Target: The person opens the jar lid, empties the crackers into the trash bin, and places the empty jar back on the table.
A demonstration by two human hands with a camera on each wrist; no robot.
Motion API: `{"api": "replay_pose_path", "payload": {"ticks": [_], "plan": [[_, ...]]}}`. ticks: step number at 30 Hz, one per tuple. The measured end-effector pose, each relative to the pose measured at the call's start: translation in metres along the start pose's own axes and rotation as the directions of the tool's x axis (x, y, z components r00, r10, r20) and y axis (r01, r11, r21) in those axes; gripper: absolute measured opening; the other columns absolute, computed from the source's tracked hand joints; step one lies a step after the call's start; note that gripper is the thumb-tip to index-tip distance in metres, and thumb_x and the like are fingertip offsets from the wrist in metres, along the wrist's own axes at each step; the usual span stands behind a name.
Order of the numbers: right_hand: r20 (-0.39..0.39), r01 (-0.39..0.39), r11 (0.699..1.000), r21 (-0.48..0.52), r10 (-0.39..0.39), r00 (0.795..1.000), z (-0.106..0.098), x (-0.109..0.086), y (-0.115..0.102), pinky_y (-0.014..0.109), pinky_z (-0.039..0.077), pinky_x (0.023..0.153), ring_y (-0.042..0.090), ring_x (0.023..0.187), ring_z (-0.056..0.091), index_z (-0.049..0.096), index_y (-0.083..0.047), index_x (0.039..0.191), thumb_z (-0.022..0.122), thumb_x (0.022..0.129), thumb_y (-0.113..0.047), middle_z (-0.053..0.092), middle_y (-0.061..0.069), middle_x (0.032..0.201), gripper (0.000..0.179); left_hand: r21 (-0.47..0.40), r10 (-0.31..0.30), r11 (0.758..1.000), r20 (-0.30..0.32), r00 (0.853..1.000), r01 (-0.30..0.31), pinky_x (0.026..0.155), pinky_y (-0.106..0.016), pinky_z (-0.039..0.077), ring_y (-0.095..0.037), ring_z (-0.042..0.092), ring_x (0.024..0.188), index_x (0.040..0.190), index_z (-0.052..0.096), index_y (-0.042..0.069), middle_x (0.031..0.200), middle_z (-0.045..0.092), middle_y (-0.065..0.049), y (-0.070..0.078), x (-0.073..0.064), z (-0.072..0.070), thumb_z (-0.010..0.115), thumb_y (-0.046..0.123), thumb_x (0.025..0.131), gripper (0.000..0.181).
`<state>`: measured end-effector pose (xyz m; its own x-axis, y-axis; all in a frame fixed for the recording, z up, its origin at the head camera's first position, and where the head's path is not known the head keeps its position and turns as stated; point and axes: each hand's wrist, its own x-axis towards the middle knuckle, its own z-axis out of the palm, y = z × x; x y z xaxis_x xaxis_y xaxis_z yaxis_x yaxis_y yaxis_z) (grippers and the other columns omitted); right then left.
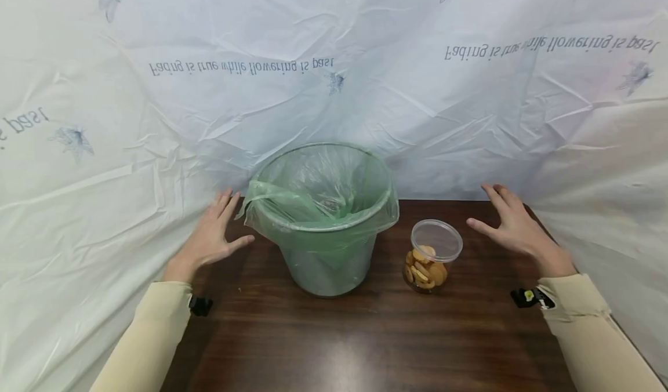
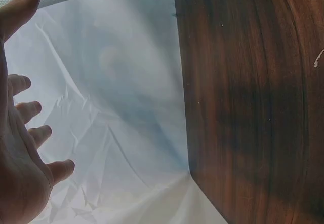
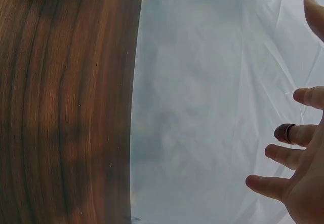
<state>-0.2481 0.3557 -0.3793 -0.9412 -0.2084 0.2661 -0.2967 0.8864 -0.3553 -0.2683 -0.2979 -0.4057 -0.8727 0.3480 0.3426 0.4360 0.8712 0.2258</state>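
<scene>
A mesh bin stands on the dark wooden table, lined with a thin green plastic bag folded out over its rim. To its right is a clear plastic jar without a visible lid, partly filled with round cookies. My left hand is held to the left of the bin, fingers spread and holding nothing. Over on the right, my right hand hovers beside the jar with its fingers apart, touching nothing. In the right wrist view, a dark ring sits on one finger.
White printed sheeting hangs behind and on both sides of the table. Its back edge runs just behind the bin. Small pale scraps lie on the wood, one near the left wrist view's right edge.
</scene>
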Motion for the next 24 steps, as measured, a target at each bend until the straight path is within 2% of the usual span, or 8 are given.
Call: {"api": "replay_pose_path", "payload": {"ticks": [9,15,19,24], "plan": [[-0.024,0.056,0.994,0.092,-0.054,0.998,0.011,-0.002,0.001,0.076,0.022,0.095,0.057,0.139,0.018,0.013,-0.02,0.158,0.068,0.089,-0.038,0.017,0.032,0.156,0.09,-0.054,0.004,0.999,-0.006,1.0,-0.004,0.112,-0.061,0.024,-0.034,0.01,0.15,0.158,0.003,0.023,0.165,0.005,-0.005,0.012,-0.01,0.005,0.073,0.057,0.079,0.11],[-0.03,0.09,0.99,0.106,-0.087,0.996,0.013,-0.004,0.0,0.075,0.025,0.094,0.055,0.139,0.021,0.014,-0.021,0.158,0.07,0.087,-0.036,0.018,0.029,0.157,0.092,-0.104,0.003,0.995,-0.041,0.999,-0.007,0.111,-0.058,0.027,-0.032,0.016,0.149,0.158,0.008,0.017,0.164,0.011,-0.004,0.02,-0.014,0.007,0.076,0.053,0.078,0.11],[-0.028,0.104,0.985,0.136,-0.101,0.994,0.016,-0.006,0.0,0.075,0.023,0.096,0.052,0.142,0.018,0.013,-0.022,0.158,0.073,0.084,-0.034,0.017,0.025,0.159,0.096,-0.128,0.023,0.991,-0.067,0.997,-0.032,0.107,-0.061,0.029,-0.032,0.019,0.148,0.158,0.01,0.019,0.163,0.015,-0.007,0.026,-0.016,0.006,0.078,0.049,0.077,0.11],[-0.016,0.083,0.979,0.184,-0.081,0.997,0.025,-0.009,0.0,0.074,0.025,0.096,0.052,0.14,0.023,0.008,-0.026,0.158,0.077,0.082,-0.032,0.022,0.024,0.158,0.102,-0.161,0.053,0.985,-0.095,0.994,-0.068,0.101,-0.064,0.034,-0.036,0.025,0.144,0.157,0.019,0.02,0.159,0.023,-0.014,0.035,-0.022,0.007,0.08,0.044,0.076,0.104]]}}
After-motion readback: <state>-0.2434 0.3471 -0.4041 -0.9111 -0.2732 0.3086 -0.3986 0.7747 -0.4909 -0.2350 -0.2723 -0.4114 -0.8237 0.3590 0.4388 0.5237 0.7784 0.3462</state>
